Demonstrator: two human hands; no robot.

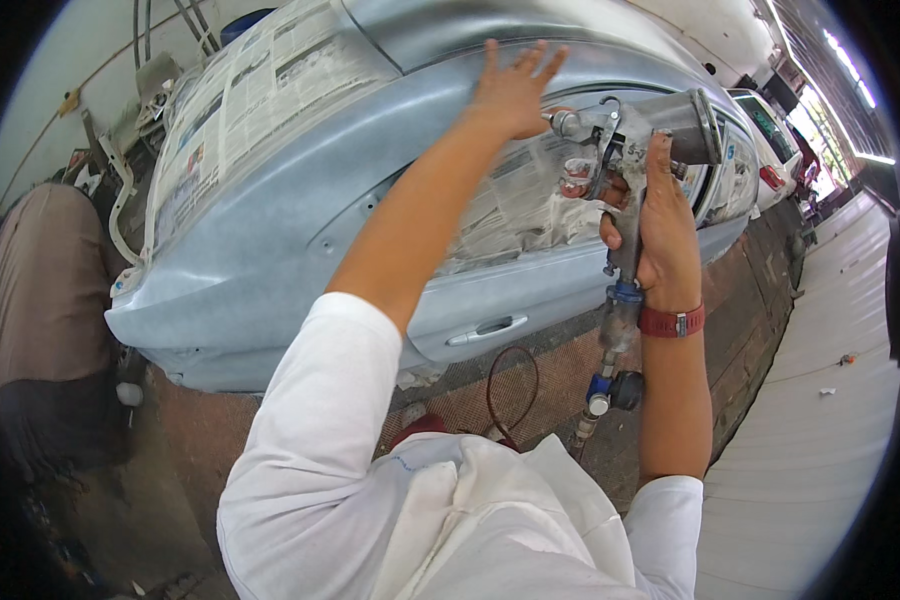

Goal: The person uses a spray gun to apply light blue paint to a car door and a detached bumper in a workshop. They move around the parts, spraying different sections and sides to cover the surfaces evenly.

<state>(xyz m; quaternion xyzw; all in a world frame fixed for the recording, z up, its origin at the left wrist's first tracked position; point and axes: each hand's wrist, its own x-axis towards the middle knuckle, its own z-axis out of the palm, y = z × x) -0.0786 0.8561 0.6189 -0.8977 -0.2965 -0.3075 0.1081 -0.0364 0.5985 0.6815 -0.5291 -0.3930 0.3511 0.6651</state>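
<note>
A spray gun with a grey metal cup is in my right hand, whose fingers wrap round its handle. Below the handle hang a blue-ringed clear air fitting and a round gauge. My left hand is open with fingers spread, over the roof edge of a pale blue-grey car; I cannot tell whether the palm touches it. The gun's front end is close to my left wrist. Newspaper masks the side window below my left hand, and more newspaper covers the rear glass.
A thin brown hose loops on the floor by the car door. A brown-covered bulky shape stands at the left, beside the car's rear. A white car is farther off at the right, near a long pale corrugated surface.
</note>
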